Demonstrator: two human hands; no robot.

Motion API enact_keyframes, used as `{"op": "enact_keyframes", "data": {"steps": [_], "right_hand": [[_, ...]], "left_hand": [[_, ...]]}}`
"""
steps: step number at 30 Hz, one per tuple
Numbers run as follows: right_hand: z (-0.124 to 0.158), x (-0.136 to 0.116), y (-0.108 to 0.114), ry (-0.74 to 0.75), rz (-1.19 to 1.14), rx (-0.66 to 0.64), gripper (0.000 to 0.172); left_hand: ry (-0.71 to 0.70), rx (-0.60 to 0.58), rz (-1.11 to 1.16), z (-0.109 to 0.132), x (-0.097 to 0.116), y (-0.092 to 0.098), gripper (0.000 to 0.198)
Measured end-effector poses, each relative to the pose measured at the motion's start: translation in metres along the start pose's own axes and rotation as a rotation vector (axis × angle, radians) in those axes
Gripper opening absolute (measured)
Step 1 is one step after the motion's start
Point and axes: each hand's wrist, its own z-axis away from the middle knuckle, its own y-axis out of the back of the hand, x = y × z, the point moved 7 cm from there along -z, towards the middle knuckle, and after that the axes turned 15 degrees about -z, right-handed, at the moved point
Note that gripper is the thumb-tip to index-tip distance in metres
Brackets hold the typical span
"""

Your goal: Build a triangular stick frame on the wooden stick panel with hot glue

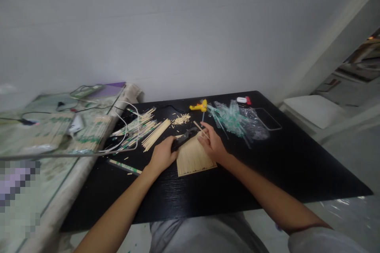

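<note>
In the head view, works with both bare hands over a black desk [297, 166]. Wraps the left hand [164, 152] around a dark hand tool [184, 138], too blurred at its working end to tell more. Pinches in the right hand [215, 144] a single pale stick [200, 129], tilted with its upper end to the left, just over the far part of a flat panel of sticks [196, 157]. Shows this panel lying on the desk between the two hands, well short of the near edge, with bare black surface in front of it.

Crowds the far left of the panel with loose sticks [156, 135], fanned just beyond the left hand, and with short cut pieces [181, 119] farther back. Sets a yellow glue gun [199, 106] near the far edge, and green-marked wrappers [231, 120] beyond the right hand. Places a white-and-red object [244, 100] close to the far right corner. Leaves a wrapped bundle [125, 166] left of the left forearm, and loops a white cable [138, 126] over the left edge.

Against that left edge, adjoins a glass-topped side desk [56, 174] bearing packed sticks [90, 134], so offers little room there. Opens widest to the right of the right forearm, out to the right edge, and along the near edge between the forearms.
</note>
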Motion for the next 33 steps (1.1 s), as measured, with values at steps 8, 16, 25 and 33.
{"op": "enact_keyframes", "data": {"steps": [8,16,25,33], "right_hand": [[-0.002,-0.011,-0.003,0.103,0.04,0.018,0.036],[0.0,-0.015,-0.008,0.129,0.052,-0.035,0.038],[0.003,-0.02,-0.014,0.194,0.021,-0.083,0.036],[0.006,-0.025,-0.017,0.221,0.014,-0.096,0.04]], "left_hand": [[0.059,0.011,0.021,-0.002,-0.008,-0.004,0.018],[0.069,0.09,0.086,-0.001,-0.013,-0.002,0.023],[-0.004,0.123,0.129,0.001,-0.005,0.002,0.03],[-0.023,0.137,0.183,0.003,0.002,0.007,0.028]]}}
